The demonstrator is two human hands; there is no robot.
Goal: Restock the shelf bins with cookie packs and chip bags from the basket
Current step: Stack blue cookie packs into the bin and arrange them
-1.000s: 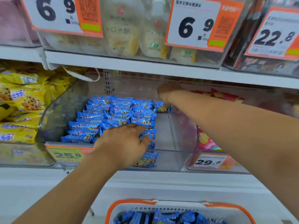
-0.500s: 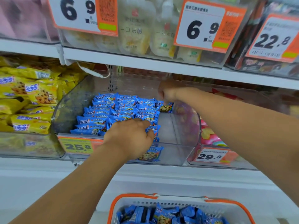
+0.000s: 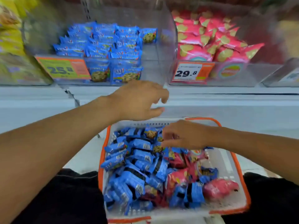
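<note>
The shelf carries clear bins side by side. The middle bin holds blue cookie packs stacked in rows at its left and centre; its right part is bare. A 25.8 tag sits on its front. The right bin holds pink chip bags and carries a 29.8 tag. The left bin holds yellow packs, blurred. Below the shelf, the basket, white with an orange rim, holds loose blue packs mostly at its left and pink bags at its right. The left hand hovers between the shelf edge and the basket's far rim, fingers loosely spread, holding nothing. The right hand is over the far part of the basket, fingers curled down onto the blue packs there; motion blur hides whether it grips one. Black clothing shows either side of the basket.
</note>
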